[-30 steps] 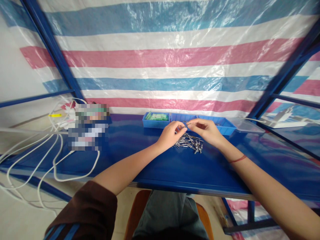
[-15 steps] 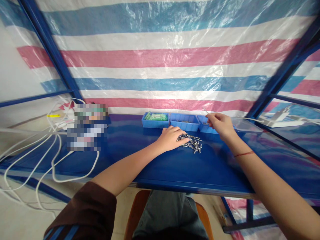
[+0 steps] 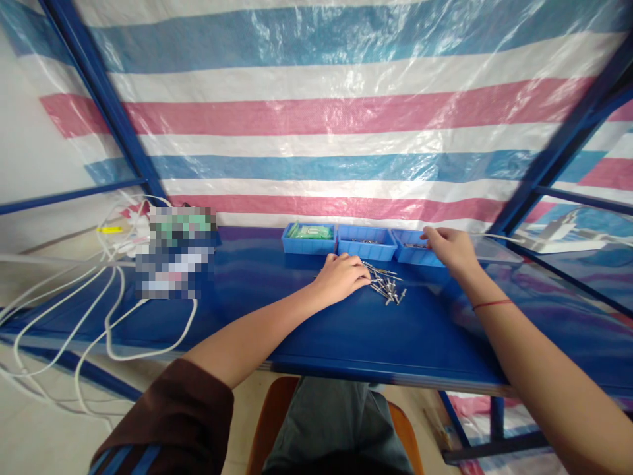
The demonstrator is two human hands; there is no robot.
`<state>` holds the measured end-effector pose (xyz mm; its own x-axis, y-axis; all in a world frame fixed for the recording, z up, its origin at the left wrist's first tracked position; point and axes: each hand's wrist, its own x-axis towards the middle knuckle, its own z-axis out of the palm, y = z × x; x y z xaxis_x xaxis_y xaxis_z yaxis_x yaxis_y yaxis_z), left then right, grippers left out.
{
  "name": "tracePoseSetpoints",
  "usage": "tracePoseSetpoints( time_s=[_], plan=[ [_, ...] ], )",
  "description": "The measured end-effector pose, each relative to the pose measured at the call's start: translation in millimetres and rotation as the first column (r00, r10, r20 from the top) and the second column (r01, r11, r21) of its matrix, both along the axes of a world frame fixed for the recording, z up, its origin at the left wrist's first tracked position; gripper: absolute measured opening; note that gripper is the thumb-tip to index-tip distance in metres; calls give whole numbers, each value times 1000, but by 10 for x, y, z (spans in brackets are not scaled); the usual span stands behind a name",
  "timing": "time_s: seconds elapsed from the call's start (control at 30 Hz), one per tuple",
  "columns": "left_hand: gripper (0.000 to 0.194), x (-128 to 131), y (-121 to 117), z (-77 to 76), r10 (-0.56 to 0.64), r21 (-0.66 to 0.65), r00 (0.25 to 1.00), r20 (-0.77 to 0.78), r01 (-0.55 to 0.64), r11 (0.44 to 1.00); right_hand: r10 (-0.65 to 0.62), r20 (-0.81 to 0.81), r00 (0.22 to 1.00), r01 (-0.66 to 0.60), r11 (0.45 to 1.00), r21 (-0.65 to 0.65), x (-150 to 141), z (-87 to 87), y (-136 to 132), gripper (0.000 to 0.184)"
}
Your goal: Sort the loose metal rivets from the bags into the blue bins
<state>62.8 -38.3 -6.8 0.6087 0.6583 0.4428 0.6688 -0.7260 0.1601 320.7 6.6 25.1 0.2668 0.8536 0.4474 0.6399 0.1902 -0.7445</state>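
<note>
A loose pile of silver blind rivets lies on the blue tabletop. At the pile's left edge rests my left hand, palm down, with fingers curled and thumb drawn in against the nearest rivets; what is under the fingertips is hidden. My right hand is over the right blue bin, thumb and fingers bent together in a pinch; I cannot make out anything between them. Small metal pieces show inside that bin. The middle blue bin also holds a few small metal parts.
The left blue bin holds green-and-white packets. White cables loop over the table's left side beside a blurred patch of items. A clear plastic lid lies right of the bins. A striped sheet hangs behind.
My right hand, which held a thin rivet up above the right bin, has moved right and slightly down; the rivet no longer shows. My left hand's fingers have drawn in, uncovering more of the pile.
</note>
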Motion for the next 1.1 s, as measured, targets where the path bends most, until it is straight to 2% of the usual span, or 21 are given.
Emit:
tracePoseSetpoints(
  time_s=[0.03, 0.1, 0.17, 0.23, 0.3, 0.33, 0.53, 0.73, 0.93, 1.1],
  plan=[
    [17, 0, 10, -3, 5, -2, 1000, 31, -5, 1000, 37, 19, 999, -37, 999, -2, -70, 27, -38, 30],
    [17, -3, 40, -4, 16, -34, 991, 130, -12, 999, 220, 26, 975, -220, 975, -16, -208, 69, -121, 28],
    [16, -6, 77, -1, 23, -89, 964, 267, 1, 996, 438, -20, 899, -438, 897, -63, -340, 87, -207, 25],
    [16, -5, 107, 7, 32, -143, 916, 401, 28, 989, 595, -68, 801, -599, 791, -122, -463, 81, -285, 29],
    [15, -1, 124, 18, 50, -188, 865, 498, 52, 981, 681, -89, 726, -686, 711, -153, -574, 59, -344, 30],
    [15, 2, 127, 22, 61, -210, 844, 534, 62, 976, 699, -97, 708, -705, 693, -150, -622, 46, -364, 29],
    [23, 22, 149, 21, 91, -310, 743, 663, 162, 937, 647, -217, 731, -661, 750, 9, -783, -3, -394, 37],
    [30, 42, 142, 11, 46, -346, 741, 670, 257, 902, 646, -175, 743, -651, 758, 31, -807, 18, -413, 29],
    [25, 69, 126, -9, 69, -337, 772, 632, 194, 921, 644, -122, 755, -637, 765, 100, -823, -19, -387, 30],
    [19, 62, 140, 9, 86, -311, 715, 694, 189, 931, 618, -108, 778, -605, 785, 135, -831, -33, -386, 30]
  ],
)
